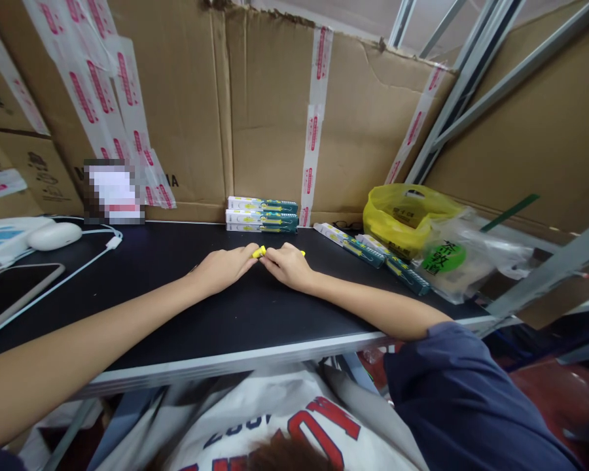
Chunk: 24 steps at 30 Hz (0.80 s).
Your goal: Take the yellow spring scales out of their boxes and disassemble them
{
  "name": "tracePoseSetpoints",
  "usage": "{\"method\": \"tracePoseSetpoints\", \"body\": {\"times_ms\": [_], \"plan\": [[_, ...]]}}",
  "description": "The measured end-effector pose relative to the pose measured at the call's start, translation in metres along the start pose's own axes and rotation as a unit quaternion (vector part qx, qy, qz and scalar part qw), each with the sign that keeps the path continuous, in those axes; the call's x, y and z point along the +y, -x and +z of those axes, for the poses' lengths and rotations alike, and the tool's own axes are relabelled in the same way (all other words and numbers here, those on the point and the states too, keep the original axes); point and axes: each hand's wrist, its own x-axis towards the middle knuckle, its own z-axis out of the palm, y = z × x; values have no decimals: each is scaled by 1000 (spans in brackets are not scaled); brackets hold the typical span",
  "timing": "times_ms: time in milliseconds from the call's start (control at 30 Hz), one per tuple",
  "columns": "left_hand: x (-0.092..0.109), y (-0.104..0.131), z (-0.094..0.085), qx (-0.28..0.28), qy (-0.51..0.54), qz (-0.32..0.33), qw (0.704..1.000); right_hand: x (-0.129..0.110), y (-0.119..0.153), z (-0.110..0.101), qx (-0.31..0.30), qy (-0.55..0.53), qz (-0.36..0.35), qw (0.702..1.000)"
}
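Note:
Over the middle of the black tabletop, my left hand (pixel 229 268) and my right hand (pixel 288 265) meet almost fingertip to fingertip. A small yellow object (pixel 259 252) shows between them, pinched by the fingers of both. Another bit of yellow sticks out past the right side of my right hand, and my fingers hide what lies between. Behind my hands, against the cardboard, narrow white and green boxes (pixel 262 221) are stacked. More boxes of the same kind (pixel 351 244) lie at an angle to the right of my right hand.
A yellow plastic bag (pixel 397 219) and a clear bag with a green label (pixel 456 261) stand at the right, beside a metal shelf post. At the left lie a phone (pixel 14 294), a white cable (pixel 112 242) and a power strip (pixel 7 242). Cardboard walls rise behind.

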Motion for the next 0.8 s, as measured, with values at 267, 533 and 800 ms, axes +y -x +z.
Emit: {"method": "tracePoseSetpoints", "body": {"times_ms": [267, 533, 800], "plan": [[-3, 0, 0, -13, 23, 6, 1000, -2, -2, -1, -22, 5, 3, 1000], [-35, -4, 4, -30, 382, -31, 923, 6, 1, -1, 40, -153, 166, 973], [-50, -9, 7, -64, 597, -89, 795, 18, 0, -2, 129, -203, 208, 948]]}}
